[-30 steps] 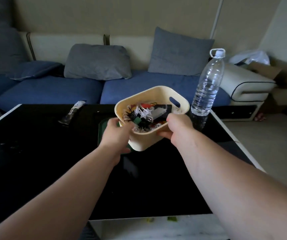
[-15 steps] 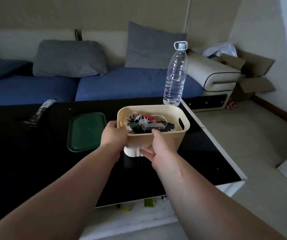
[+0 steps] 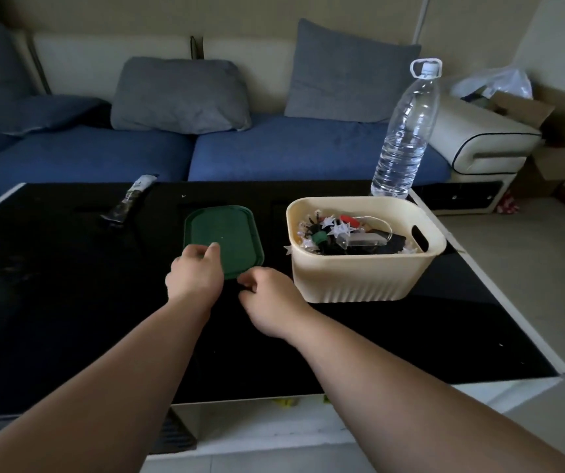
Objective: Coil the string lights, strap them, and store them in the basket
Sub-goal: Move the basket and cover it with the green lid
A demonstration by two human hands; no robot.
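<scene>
Now the basket [image 3: 359, 281], no longer being held, is sitting on the table [image 3: 69, 319] with the string lights [image 3: 328, 233] inside. The one green lid [image 3: 226, 230] is being gripped by the left hand [image 3: 195, 274], while the grasp of the right hand [image 3: 267, 298] cannot be told. One basket, one bottle [image 3: 403, 138] and two grey cushions [image 3: 178, 93] are being counted.

One basket [image 3: 359, 278], lid [image 3: 226, 230], bottle [image 3: 403, 131], perhaps one tube [image 3: 130, 200]

blue sofa [image 3: 308, 148] with grey cushions [image 3: 178, 93] behind black table [image 3: 69, 302], beige wall [image 3: 274, 8]
</scene>
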